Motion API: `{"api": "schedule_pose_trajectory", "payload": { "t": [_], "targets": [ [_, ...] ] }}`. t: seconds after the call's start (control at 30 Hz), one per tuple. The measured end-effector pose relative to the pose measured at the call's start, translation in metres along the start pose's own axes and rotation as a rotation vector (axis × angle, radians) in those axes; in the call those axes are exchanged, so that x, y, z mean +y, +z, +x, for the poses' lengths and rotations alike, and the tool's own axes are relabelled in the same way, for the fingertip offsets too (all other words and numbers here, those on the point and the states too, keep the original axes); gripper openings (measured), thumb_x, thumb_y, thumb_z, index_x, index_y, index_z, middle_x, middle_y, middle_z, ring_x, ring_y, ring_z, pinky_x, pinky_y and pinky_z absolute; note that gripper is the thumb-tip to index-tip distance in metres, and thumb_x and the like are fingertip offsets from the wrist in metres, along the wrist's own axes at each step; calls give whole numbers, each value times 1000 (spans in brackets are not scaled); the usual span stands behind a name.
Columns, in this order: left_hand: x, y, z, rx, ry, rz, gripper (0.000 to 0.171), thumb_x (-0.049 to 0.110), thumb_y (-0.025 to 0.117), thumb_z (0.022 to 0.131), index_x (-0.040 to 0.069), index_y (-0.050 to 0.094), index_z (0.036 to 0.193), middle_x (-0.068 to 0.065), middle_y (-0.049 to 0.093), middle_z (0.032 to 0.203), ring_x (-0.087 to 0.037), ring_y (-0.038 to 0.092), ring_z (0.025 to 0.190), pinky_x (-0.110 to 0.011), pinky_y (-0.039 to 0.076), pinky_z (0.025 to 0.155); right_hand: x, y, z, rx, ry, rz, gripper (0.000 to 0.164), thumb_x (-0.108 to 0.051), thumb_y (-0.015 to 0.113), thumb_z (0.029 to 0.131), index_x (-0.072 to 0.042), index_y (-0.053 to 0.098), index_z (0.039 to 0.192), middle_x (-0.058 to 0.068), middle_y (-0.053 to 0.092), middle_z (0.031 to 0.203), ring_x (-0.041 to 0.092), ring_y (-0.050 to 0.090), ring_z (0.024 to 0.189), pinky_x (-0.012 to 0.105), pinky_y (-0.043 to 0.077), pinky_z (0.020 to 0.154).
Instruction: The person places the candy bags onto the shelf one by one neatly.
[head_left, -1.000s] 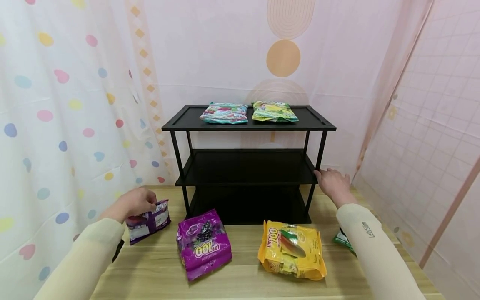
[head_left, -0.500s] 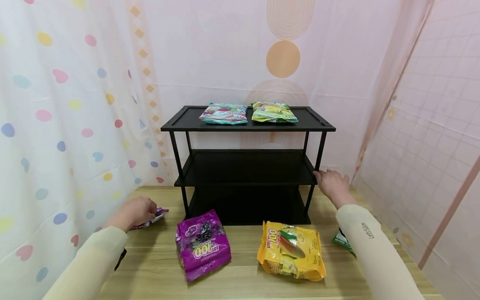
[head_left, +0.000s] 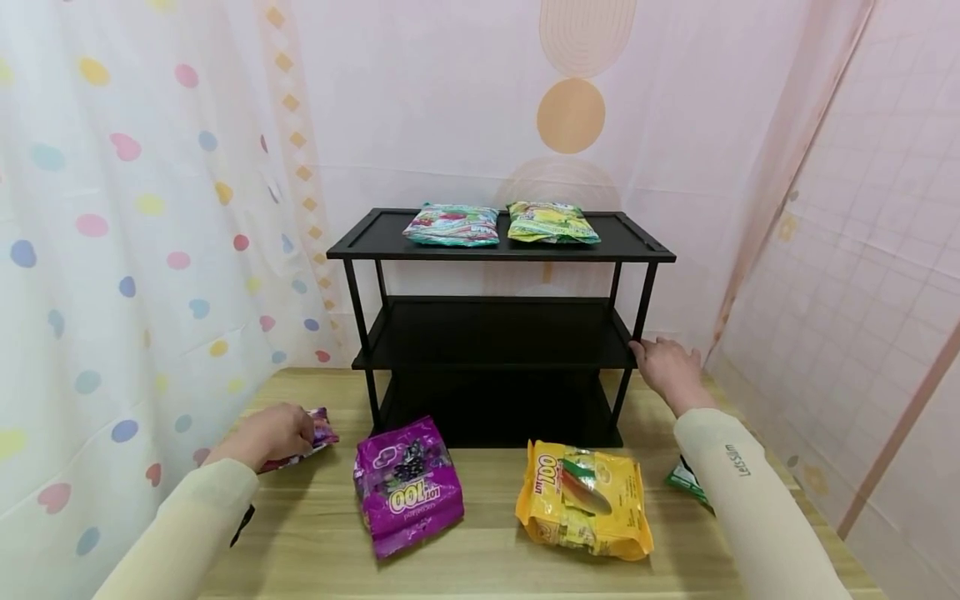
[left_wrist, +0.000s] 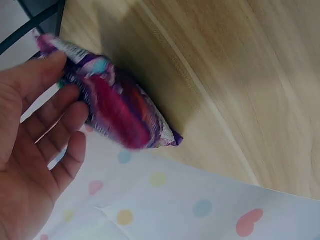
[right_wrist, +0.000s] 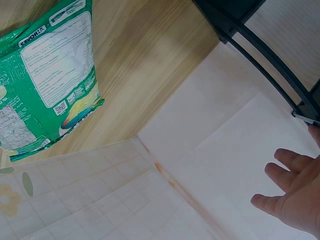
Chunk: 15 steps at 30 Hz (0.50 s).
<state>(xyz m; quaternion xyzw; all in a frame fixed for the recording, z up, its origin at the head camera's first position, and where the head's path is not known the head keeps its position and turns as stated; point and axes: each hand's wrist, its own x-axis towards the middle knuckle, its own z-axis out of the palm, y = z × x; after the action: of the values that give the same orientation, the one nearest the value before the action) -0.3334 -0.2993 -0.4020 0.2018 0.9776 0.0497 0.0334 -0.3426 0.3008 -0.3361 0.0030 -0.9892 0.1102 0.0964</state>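
Note:
My left hand (head_left: 277,435) pinches a small purple snack bag (head_left: 324,429) between thumb and fingers, at the left of the table. In the left wrist view, the bag (left_wrist: 120,107) is tilted just over the wood and shows a pink and red picture; the other fingers are loosely bent. Beside the black three-tier shelf (head_left: 495,333), my right hand (head_left: 669,371) touches its right side at the middle tier. In the right wrist view, several fingers of the right hand (right_wrist: 297,185) stretch out spread, and one meets the shelf's corner at the image edge.
A purple grape candy bag (head_left: 408,487) and a yellow mango bag (head_left: 587,500) lie before the shelf. A green bag (right_wrist: 55,80) lies by the right forearm. On the top tier sit a teal-and-red bag (head_left: 453,225) and a yellow-green bag (head_left: 552,222).
The left hand has tipped the purple snack bag from its broad face showing to nearly edge-on, and shifted it slightly. The right hand stays at the shelf.

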Motion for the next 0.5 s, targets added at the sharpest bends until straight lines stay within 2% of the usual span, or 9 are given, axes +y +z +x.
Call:
{"api": "schedule_pose_trajectory", "payload": {
  "t": [0.17, 0.37, 0.5],
  "targets": [
    [0, -3, 2, -8, -62, -30, 14, 20, 68, 91, 9, 72, 84, -5, 67, 82, -24, 61, 74, -47, 52, 70, 0, 1, -1, 12, -5, -11, 56, -37, 25, 110, 1, 49, 144, 31, 43, 145, 49, 37, 135, 77, 16, 104],
    [-10, -8, 1, 84, -160, -36, 30, 21, 63, 95, -6, 70, 106, -23, 69, 99, -42, 65, 89, -58, 51, 80, 0, 1, -1, 24, -9, -6, 56, -37, 26, 110, 1, 50, 143, 31, 44, 145, 48, 38, 134, 77, 17, 103],
    [-17, -12, -4, 117, -208, -38, 28, 23, 62, 95, -3, 70, 101, -19, 69, 93, -35, 65, 80, -55, 52, 72, 0, 2, -1, 19, -4, -1, 56, -37, 26, 110, 1, 50, 143, 30, 43, 145, 48, 38, 135, 76, 16, 104]
  ]
}}
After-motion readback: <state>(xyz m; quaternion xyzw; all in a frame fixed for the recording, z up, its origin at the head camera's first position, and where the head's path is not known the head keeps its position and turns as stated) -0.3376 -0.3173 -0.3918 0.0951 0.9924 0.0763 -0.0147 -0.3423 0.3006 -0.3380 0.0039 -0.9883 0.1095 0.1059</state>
